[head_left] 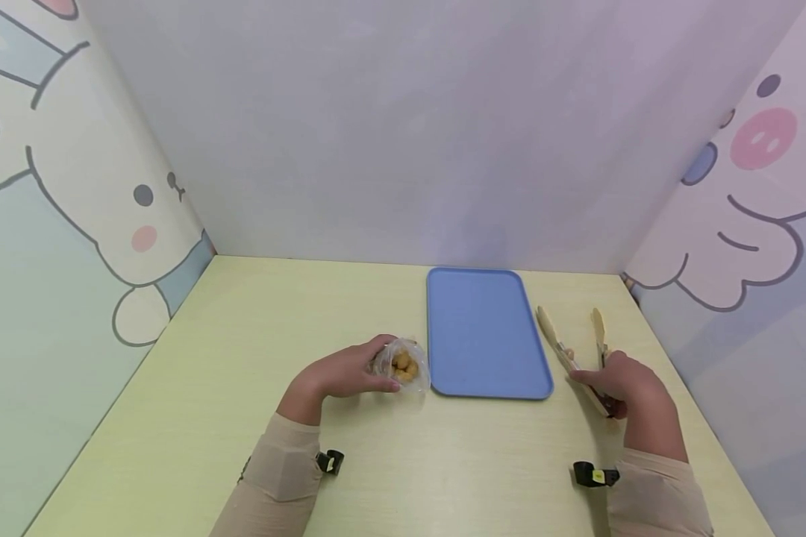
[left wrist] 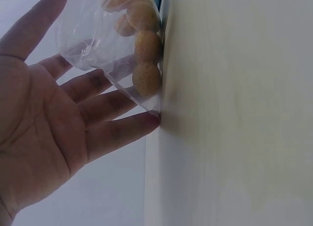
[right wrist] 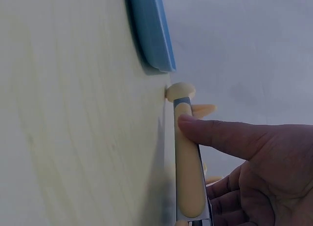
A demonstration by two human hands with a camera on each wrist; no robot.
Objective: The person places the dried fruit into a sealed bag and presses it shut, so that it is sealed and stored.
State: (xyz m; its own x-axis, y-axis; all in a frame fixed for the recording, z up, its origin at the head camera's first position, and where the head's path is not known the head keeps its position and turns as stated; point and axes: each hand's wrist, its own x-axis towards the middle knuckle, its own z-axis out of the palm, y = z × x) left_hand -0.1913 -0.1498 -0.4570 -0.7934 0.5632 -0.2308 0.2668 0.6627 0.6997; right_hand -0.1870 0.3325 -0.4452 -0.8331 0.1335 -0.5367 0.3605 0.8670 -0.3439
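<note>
A clear plastic bag (head_left: pixel 421 379) with several round golden-brown balls (head_left: pixel 404 365) rests on the table, left of the tray's near corner. My left hand (head_left: pixel 345 373) reaches around it, thumb on the near side and fingers on the far side. In the left wrist view the fingers are spread and nearly straight against the bag, the thumb apart from it. At the right, my right hand (head_left: pixel 630 379) holds a pair of tongs (head_left: pixel 549 328) with beige ends, its two arms spread apart. The right wrist view shows the thumb (right wrist: pixel 215 133) pressing on a beige handle pad (right wrist: pixel 190 172).
A blue rectangular tray (head_left: pixel 486 328) lies flat between the bag and the tongs, its far edge close to the back wall (head_left: pixel 403 149). The pale wood-grain table (head_left: pixel 275 313) is bordered by walls with cartoon animals on the left and right.
</note>
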